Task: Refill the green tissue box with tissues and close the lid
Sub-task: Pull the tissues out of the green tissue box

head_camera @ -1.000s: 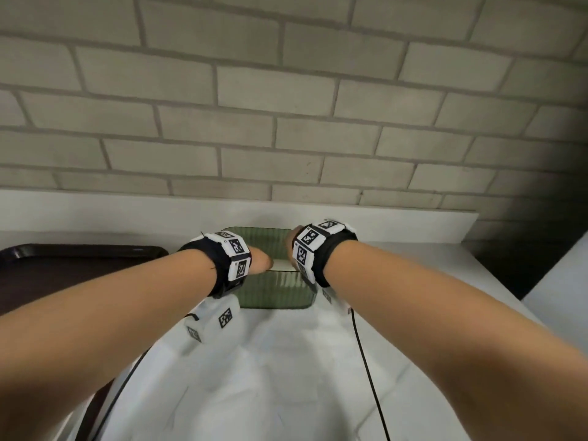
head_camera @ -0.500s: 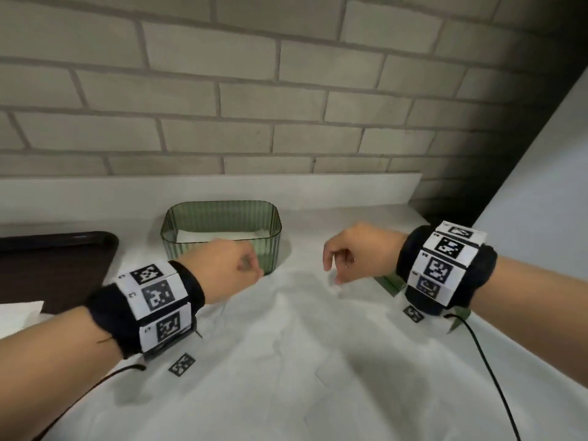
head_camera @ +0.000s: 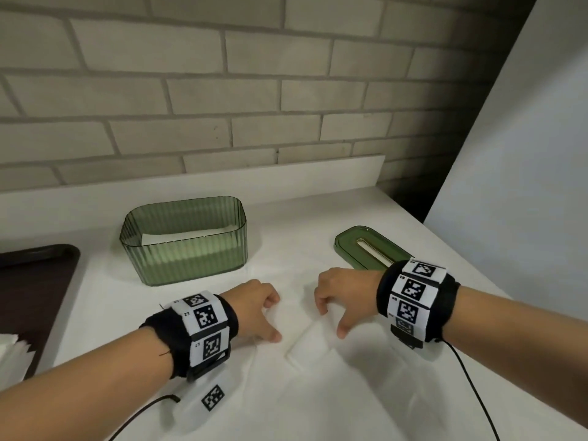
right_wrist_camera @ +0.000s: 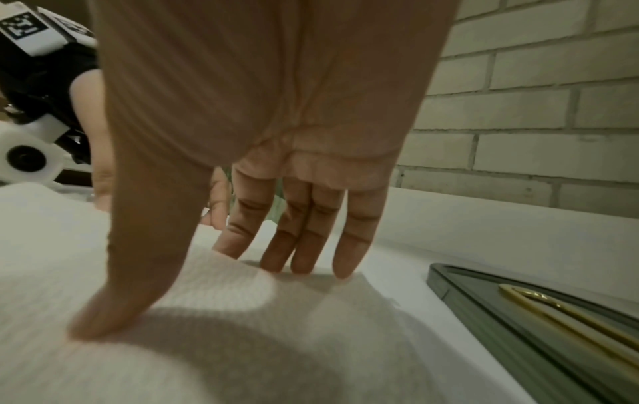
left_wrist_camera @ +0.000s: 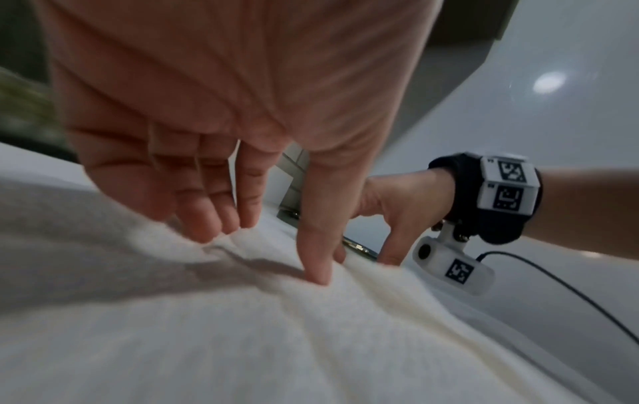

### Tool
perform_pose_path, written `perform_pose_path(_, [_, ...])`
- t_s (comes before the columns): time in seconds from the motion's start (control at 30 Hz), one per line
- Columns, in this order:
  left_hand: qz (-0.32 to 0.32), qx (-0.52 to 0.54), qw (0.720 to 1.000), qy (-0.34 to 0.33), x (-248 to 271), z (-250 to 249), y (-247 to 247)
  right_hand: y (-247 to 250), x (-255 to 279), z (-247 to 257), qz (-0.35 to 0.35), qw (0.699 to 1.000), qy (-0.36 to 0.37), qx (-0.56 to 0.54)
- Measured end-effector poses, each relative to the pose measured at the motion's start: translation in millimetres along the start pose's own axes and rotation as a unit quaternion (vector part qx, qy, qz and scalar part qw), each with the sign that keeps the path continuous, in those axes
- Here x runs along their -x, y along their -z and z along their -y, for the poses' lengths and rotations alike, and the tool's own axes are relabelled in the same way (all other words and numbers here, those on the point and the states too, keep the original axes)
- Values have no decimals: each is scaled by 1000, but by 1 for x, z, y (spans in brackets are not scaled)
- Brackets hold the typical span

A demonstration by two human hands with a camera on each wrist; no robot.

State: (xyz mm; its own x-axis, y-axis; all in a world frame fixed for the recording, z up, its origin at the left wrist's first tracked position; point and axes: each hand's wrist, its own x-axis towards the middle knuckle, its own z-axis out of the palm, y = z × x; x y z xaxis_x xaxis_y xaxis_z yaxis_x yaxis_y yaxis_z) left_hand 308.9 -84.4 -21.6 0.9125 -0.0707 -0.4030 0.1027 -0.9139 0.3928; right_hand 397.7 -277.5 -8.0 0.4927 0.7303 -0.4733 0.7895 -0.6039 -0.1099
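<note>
The green ribbed tissue box (head_camera: 184,249) stands open at the back of the white counter, with white tissues lying inside. Its green lid (head_camera: 366,249) with a gold slot lies flat to the right, beside my right wrist, and shows again as the lid (right_wrist_camera: 518,314). A flat stack of white tissues (head_camera: 307,343) lies on the counter in front of the box. My left hand (head_camera: 275,318) rests thumb and fingertips on its left side. My right hand (head_camera: 329,321) touches its right side with straight fingers. Neither hand holds anything.
A dark brown tray (head_camera: 31,297) sits at the left, with more white tissues (head_camera: 12,351) at its near edge. A brick wall runs behind the counter. A white panel (head_camera: 525,186) rises at the right, past the counter's edge.
Both hands have drawn back from the box and come down on the tissue stack in front of it. The view has swung right, bringing the lid into sight.
</note>
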Motion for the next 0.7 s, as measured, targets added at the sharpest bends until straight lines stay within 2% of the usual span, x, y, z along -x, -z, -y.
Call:
perform_pose_path(0.2, [-2,17,1000,2,-8,-3,3,5,-4,-4,-8,999,-11,39])
perform_pose_path(0.37, [-27,-12,999,-30,-8,-8,3,22,4,-12,-16,998,-8,-61])
perform_pose_path(0.5, [-77,-11,996,-43,-6,-9,3,28,13,-24,-71,991,-30,-113])
perform_pose_path(0.6, [-129,42,990,-28,-2,-5,12,39,24,-30,-130,978,-46,-156])
perform_pose_path(0.7, [-150,104,983,-13,5,6,28,56,38,-30,-165,970,-51,-168])
